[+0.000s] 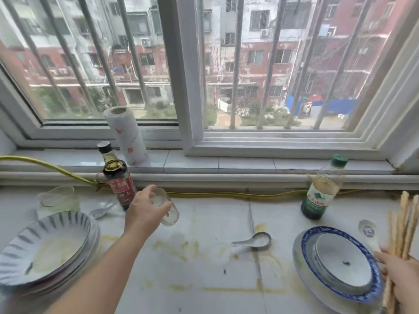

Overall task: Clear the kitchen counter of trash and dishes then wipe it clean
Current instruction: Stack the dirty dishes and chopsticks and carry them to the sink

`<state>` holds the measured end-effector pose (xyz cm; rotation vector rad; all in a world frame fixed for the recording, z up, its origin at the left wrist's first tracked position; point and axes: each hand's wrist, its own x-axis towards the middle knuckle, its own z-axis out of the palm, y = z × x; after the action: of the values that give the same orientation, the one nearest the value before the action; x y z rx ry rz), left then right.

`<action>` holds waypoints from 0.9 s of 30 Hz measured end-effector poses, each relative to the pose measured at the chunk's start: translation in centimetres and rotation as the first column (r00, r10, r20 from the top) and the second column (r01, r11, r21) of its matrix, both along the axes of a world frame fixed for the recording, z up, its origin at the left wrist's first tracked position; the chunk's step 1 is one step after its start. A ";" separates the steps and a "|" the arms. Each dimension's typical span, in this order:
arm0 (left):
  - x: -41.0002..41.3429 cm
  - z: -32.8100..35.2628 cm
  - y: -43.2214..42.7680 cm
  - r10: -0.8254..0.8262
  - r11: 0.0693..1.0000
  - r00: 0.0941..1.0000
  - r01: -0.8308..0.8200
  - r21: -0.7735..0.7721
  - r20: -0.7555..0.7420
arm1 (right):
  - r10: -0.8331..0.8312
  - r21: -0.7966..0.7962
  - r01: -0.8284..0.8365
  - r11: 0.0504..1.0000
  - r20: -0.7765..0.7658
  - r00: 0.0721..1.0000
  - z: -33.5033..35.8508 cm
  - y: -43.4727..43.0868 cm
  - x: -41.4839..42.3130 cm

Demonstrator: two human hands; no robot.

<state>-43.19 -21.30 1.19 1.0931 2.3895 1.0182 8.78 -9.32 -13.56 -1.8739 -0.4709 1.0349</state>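
Note:
My left hand (147,209) grips a clear drinking glass (169,211) near the middle of the stained white counter (204,279). My right hand (401,275) holds a bundle of wooden chopsticks (405,225) at the right edge. A stack of blue-rimmed plates and a bowl (335,264) sits beside that hand. Grey-striped bowls (45,248) are stacked at the left. A white ceramic spoon (254,241) lies in the yellow stains. Another clear glass (57,200) stands at the far left.
A dark sauce bottle (118,177) stands just behind my left hand. A green-capped bottle (322,191) stands at the back right. A paper towel roll (127,137) sits on the window sill. A yellow hose (215,196) runs along the back edge.

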 end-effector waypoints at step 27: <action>13.0 -1.0 2.6 -0.118 0.992 0.991 0.121 -0.042 0.069 | 0.087 0.045 -0.089 0.995 0.049 0.995 5.6 -2.6 -0.5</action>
<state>-30.20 -18.70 0.16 1.1522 2.2547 0.9393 8.30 -11.88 -7.99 -1.8528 -0.6053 1.0301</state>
